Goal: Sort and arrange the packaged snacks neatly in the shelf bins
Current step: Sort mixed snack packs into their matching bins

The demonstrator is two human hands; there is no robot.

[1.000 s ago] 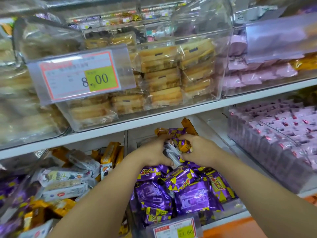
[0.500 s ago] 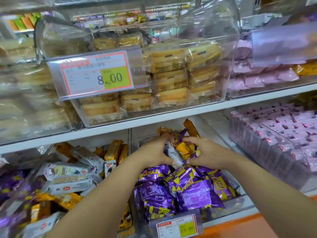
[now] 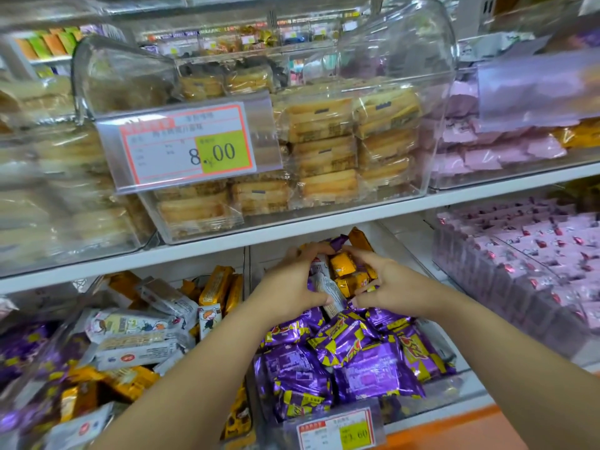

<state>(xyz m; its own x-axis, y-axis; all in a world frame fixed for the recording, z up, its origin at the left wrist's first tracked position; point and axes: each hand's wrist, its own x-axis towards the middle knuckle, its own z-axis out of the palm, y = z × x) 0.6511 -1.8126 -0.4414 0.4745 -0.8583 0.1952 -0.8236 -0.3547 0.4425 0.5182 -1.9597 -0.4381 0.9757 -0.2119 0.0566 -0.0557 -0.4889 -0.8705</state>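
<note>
Both my hands reach into the middle clear bin on the lower shelf. My left hand and my right hand curl around a cluster of small orange, white and purple snack packs at the back of the bin, cupping it from both sides. Purple-and-yellow snack packets fill the front of the same bin, below my wrists. The undersides of my fingers are hidden by the packs.
The left bin holds mixed white, orange and purple packs. A bin of pink packets stands on the right. The upper shelf carries clear bins of wrapped cakes with a price tag. A second tag fronts the middle bin.
My hands have spread slightly apart around the cluster, showing more orange packs between them. The camera has moved closer and a little to the left.
</note>
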